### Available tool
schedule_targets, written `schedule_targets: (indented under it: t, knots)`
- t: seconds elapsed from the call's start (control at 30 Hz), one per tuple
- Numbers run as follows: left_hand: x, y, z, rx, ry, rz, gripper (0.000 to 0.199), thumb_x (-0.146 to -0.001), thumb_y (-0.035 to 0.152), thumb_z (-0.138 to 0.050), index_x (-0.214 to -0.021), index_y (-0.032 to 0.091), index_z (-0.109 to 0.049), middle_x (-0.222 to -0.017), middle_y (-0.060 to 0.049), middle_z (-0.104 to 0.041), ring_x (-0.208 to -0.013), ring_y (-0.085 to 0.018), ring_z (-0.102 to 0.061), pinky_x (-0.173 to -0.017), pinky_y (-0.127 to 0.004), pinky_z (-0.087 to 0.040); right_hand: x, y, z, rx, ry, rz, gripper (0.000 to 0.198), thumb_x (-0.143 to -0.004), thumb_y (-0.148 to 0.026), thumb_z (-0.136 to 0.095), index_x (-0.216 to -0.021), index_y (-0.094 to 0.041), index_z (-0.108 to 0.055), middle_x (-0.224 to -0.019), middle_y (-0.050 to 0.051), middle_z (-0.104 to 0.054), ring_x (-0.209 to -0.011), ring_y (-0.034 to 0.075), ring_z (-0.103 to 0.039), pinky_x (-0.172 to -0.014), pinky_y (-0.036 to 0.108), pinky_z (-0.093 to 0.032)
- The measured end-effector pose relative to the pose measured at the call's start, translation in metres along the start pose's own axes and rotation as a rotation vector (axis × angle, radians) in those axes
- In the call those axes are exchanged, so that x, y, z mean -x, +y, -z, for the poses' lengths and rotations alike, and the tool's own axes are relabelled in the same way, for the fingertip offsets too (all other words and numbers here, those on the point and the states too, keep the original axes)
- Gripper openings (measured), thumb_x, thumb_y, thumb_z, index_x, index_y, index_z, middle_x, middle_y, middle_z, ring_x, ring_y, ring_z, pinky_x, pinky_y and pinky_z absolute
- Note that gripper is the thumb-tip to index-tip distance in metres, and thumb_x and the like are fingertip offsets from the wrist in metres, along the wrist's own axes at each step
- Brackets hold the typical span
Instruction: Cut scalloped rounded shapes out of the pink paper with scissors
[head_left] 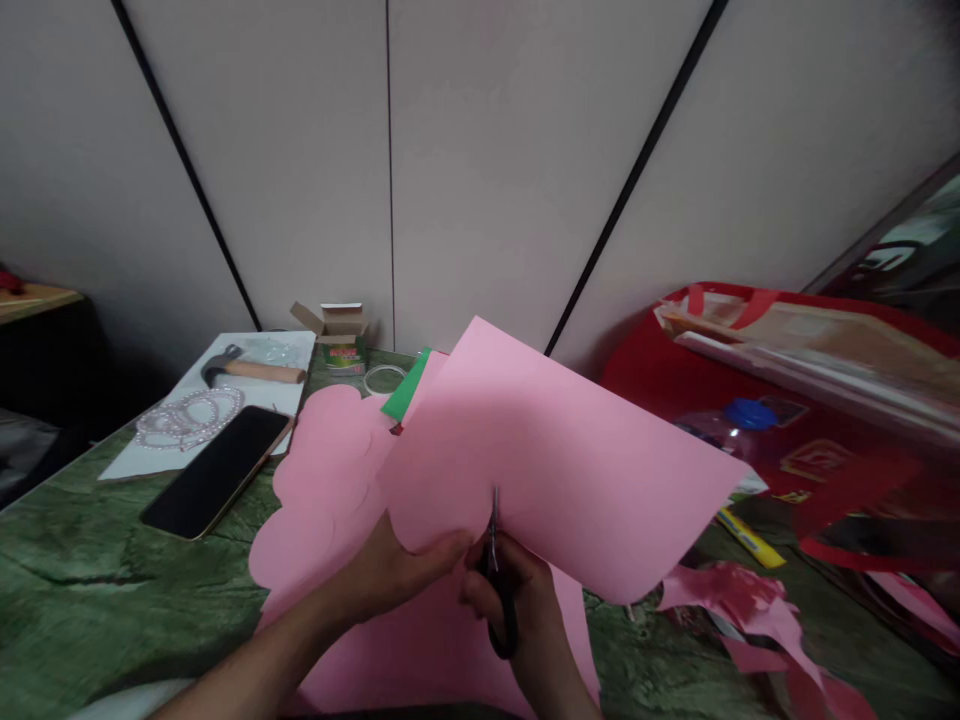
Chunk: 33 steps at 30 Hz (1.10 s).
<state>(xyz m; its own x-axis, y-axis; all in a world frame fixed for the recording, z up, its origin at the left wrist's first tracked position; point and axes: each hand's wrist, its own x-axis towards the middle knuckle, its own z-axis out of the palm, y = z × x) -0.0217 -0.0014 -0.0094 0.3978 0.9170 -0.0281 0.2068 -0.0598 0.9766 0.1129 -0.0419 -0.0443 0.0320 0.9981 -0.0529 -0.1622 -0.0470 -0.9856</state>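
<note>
A large sheet of pink paper (570, 440) is held up in front of me, tilted. My left hand (397, 570) grips its lower left edge, thumb on top and fingers hidden behind the sheet. My right hand (521, 590) is closed around the black handles of a pair of scissors (502, 620). The scissor blades point away from me and lie on the sheet, at a cut in its lower edge. Below, pink paper with scalloped edges (326, 450) lies on the green table (75, 590), partly covered by my left arm.
On the left are a phone (217, 475), a hammer (255, 371), a beaded string (187, 418) on white paper and a small opened box (343, 345). At right stand a red bag (645, 350) and a blue-capped bottle (739, 425), with pink scraps (750, 610) nearby. A wall (480, 150) rises behind.
</note>
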Motion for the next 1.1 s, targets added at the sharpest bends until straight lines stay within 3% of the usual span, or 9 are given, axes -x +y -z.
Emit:
schedule_targets:
  t: [0.27, 0.47, 0.83, 1.1]
  knots:
    - [-0.001, 0.000, 0.003, -0.007, 0.041, 0.013, 0.011, -0.073, 0.027, -0.056, -0.073, 0.016, -0.058, -0.069, -0.002, -0.064, -0.062, -0.015, -0.057, -0.057, -0.025, -0.046, -0.001, 0.003, 0.001, 0.006, 0.000, -0.003, 0.011, -0.061, -0.019, -0.061, -0.060, -0.018, -0.050, -0.043, -0.008, -0.041, -0.040, 0.008, -0.035, -0.039, 0.019, -0.026]
    - [-0.003, 0.004, 0.002, 0.029, 0.040, -0.027, 0.010, -0.072, 0.026, -0.056, -0.067, 0.017, -0.057, -0.056, 0.001, -0.060, -0.051, -0.013, -0.054, -0.049, -0.023, -0.043, 0.000, 0.003, 0.002, -0.029, -0.027, 0.007, 0.013, -0.062, -0.023, -0.062, -0.061, -0.017, -0.051, -0.043, -0.007, -0.043, -0.039, 0.007, -0.034, -0.039, 0.019, -0.026]
    - [-0.002, -0.006, 0.006, -0.017, 0.074, 0.016, 0.018, -0.071, 0.030, -0.059, -0.060, 0.017, -0.053, -0.052, 0.001, -0.054, -0.058, -0.015, -0.054, -0.051, -0.024, -0.044, 0.002, -0.002, 0.001, -0.013, -0.020, -0.031, 0.011, -0.063, -0.018, -0.060, -0.060, -0.017, -0.049, -0.043, -0.007, -0.043, -0.041, 0.007, -0.034, -0.040, 0.019, -0.025]
    - [-0.003, -0.009, 0.008, 0.019, 0.123, -0.012, 0.013, -0.068, 0.028, -0.062, -0.067, 0.017, -0.055, -0.054, 0.000, -0.056, -0.067, -0.018, -0.057, -0.053, -0.025, -0.046, 0.003, -0.002, 0.002, 0.004, -0.019, -0.017, 0.009, -0.064, -0.018, -0.059, -0.063, -0.017, -0.050, -0.046, -0.006, -0.047, -0.041, 0.007, -0.037, -0.039, 0.019, -0.029]
